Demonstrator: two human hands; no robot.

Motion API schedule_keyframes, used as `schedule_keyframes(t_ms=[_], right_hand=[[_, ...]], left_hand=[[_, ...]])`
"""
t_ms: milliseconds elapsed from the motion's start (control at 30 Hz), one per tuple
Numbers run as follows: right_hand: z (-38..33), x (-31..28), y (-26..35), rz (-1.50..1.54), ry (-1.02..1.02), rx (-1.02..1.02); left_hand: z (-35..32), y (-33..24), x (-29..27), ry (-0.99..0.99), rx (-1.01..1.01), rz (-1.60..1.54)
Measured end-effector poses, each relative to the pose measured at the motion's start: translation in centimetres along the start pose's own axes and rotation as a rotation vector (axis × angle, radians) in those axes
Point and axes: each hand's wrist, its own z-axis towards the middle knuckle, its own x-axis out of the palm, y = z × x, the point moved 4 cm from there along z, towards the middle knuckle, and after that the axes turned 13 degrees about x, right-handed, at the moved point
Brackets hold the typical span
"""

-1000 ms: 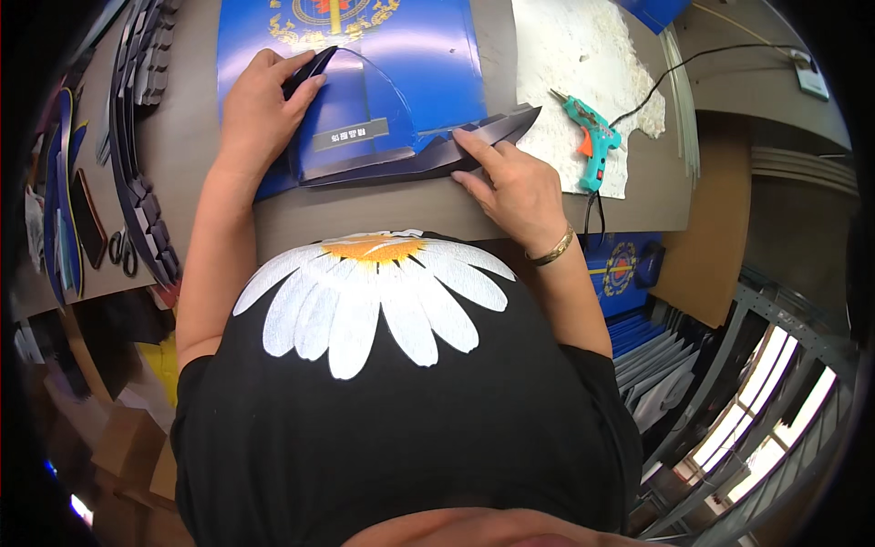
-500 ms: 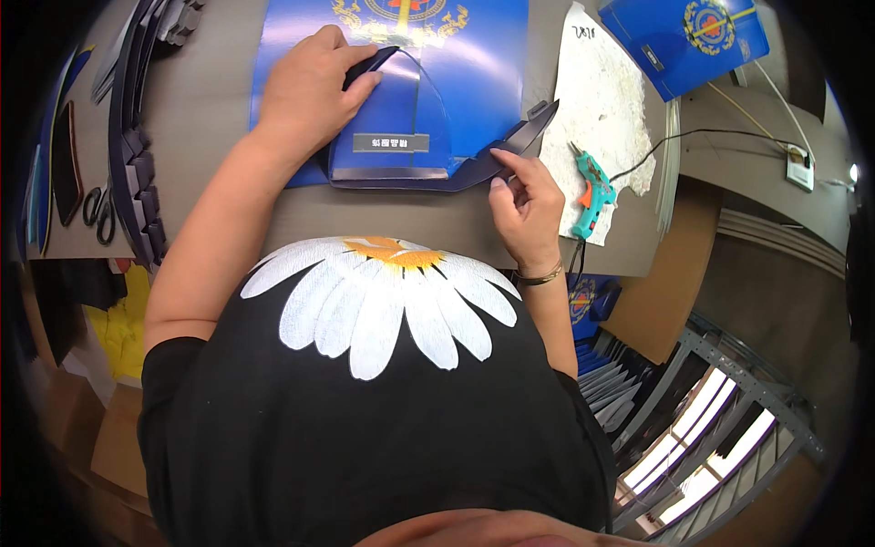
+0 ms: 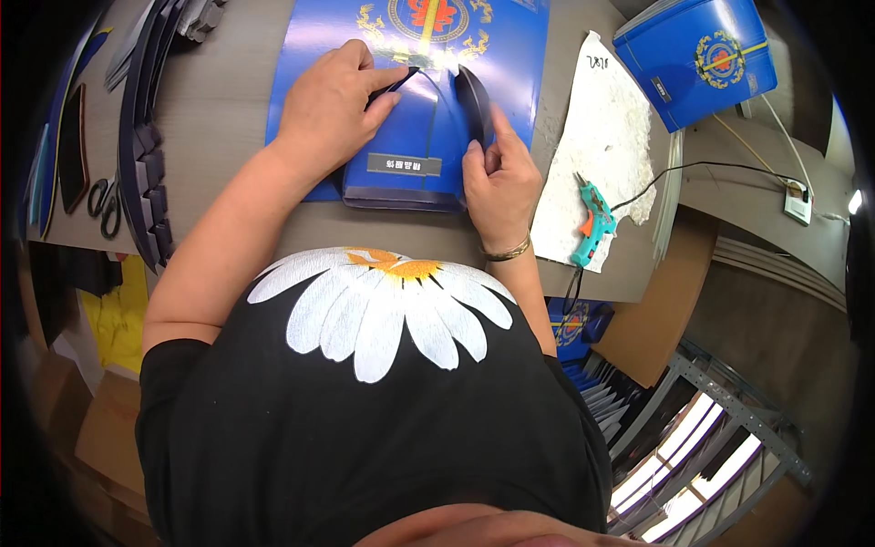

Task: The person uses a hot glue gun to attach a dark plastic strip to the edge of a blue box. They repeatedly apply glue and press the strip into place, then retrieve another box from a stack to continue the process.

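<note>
A dark navy cardboard strip (image 3: pixel 475 102) is bent in a U around the rounded near part of a blue printed cardboard sheet (image 3: pixel 301 91) with a gold and red emblem. My left hand (image 3: pixel 330 111) is closed on the strip's left end, thumb and forefinger pinching it over the sheet. At the other side my right hand (image 3: pixel 501 182), with a bracelet at the wrist, grips the strip's right part between thumb and fingers. This part stands upright along the sheet's curved cut line. A grey label (image 3: pixel 403 165) lies between the hands.
To the right, a teal glue gun (image 3: pixel 592 223) lies on a white glue-spotted sheet (image 3: pixel 592 118), its cord running to a power socket (image 3: pixel 797 202). Beyond stands a stack of blue printed pieces (image 3: pixel 697 64). Scissors (image 3: pixel 106 206) and more dark tabbed strips (image 3: pixel 146 137) lie at left.
My right hand has swung the strip's right part up and inward, from sticking out to the right to standing along the curve. My left hand keeps its pinch. The view has shifted slightly.
</note>
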Motion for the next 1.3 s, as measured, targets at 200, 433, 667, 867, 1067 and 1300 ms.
schedule_keyframes(t_ms=[200, 433, 667, 867, 1067, 1300], right_hand=[[0.3, 0.3, 0.6, -0.038, 0.035, -0.088], [0.8, 0.7, 1.0, -0.052, 0.089, -0.111], [1.9, 1.3, 0.9, -0.088, 0.140, -0.042], [3.4, 1.9, 1.6, -0.183, 0.090, -0.119], [4.0, 2.4, 1.6, -0.168, 0.084, -0.159], [4.5, 2.9, 2.1, -0.172, 0.047, -0.149]], left_hand=[[0.1, -0.2, 0.0, 0.036, -0.020, 0.017], [0.2, -0.1, 0.1, 0.046, 0.011, 0.025], [0.2, 0.0, 0.3, 0.042, 0.019, 0.022], [0.3, -0.1, 0.2, 0.052, 0.008, 0.010], [0.4, -0.2, 0.2, 0.050, 0.022, 0.021], [0.3, 0.1, 0.4, 0.077, 0.025, 0.033]])
